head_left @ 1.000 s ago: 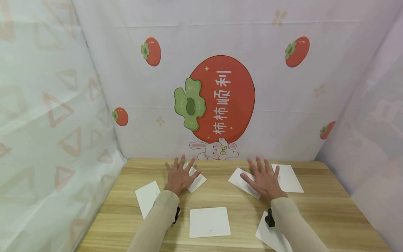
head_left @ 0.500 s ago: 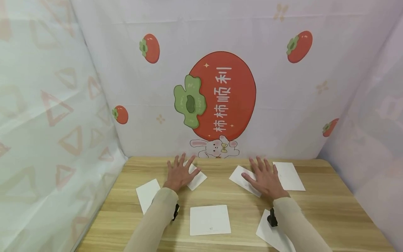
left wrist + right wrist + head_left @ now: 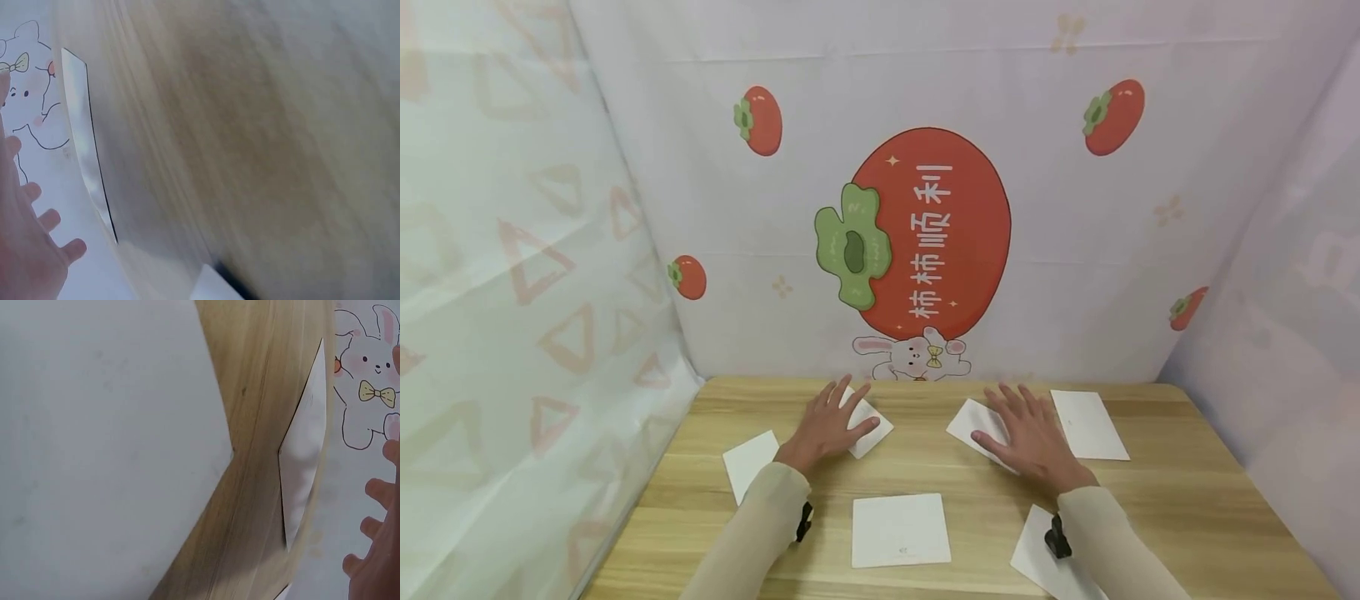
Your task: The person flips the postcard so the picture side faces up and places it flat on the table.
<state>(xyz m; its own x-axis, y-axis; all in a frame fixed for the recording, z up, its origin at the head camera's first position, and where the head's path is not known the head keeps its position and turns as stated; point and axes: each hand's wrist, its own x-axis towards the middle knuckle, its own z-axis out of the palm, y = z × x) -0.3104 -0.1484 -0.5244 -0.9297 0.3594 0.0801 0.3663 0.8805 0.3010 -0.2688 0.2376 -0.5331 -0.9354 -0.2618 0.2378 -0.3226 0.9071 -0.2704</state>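
Note:
My left hand [image 3: 826, 423] is over the back left of the table, fingers spread and holding nothing. Under its thumb side in the head view lies a white card [image 3: 876, 432], which the left wrist view shows as a thin white shape [image 3: 87, 144] apart from the fingers. My right hand [image 3: 1028, 433], also spread and holding nothing, overlaps a tilted white card [image 3: 967, 427] at the back right. Beside its little finger lies another white card [image 3: 1093, 427]. A further card [image 3: 1033, 546] lies partly hidden beneath the right forearm.
A white card [image 3: 901, 533] with a small faint mark lies front centre on the wooden table [image 3: 925, 467]. Another card [image 3: 748, 460] at the left is partly covered by the left sleeve. A white cloth [image 3: 1052, 308] printed with persimmons and a rabbit stands behind, with cloth sides left and right.
The left hand has turned a little, its wrist shifting left and its fingers less spread. The right hand has shifted slightly right and lower, fingers closer together. The cards stay in place.

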